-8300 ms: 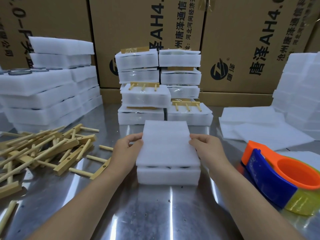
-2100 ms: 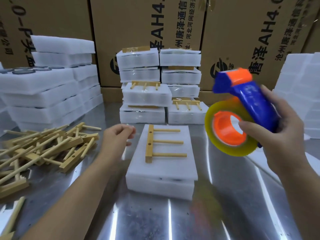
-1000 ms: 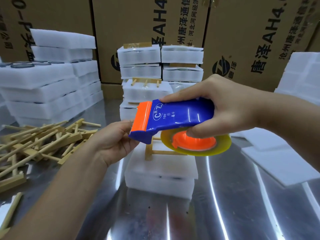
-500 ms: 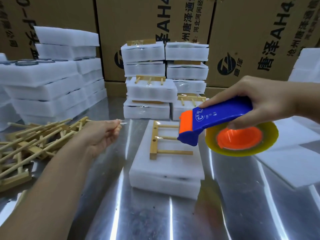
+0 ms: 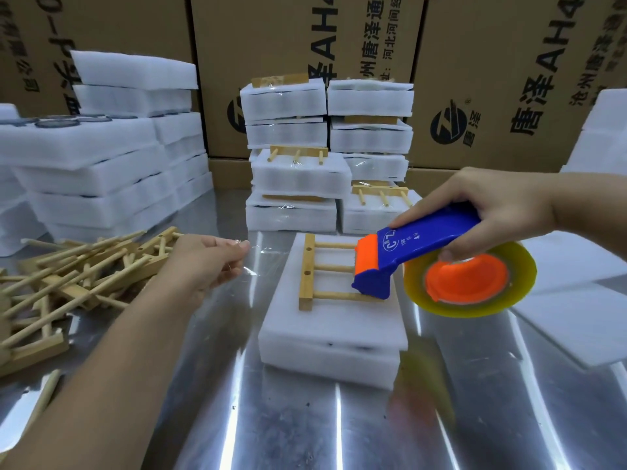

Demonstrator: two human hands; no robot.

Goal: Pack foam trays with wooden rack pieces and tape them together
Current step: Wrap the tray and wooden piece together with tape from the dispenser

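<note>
Foam trays (image 5: 332,322) need the tape (image 5: 263,251), pinched by the left hand (image 5: 207,262) at 9 o'clock, pulled taut and level from the dispenser (image 5: 420,247) gripped in the right hand (image 5: 492,208) at 3 o'clock.

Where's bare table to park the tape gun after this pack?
Best: the bare table nearest you, in front of the foam pack. A narrower strip runs between the pack and the wooden pieces, but the left hand holds tape there. Crowded: taped packs behind, foam sheets right.
</note>
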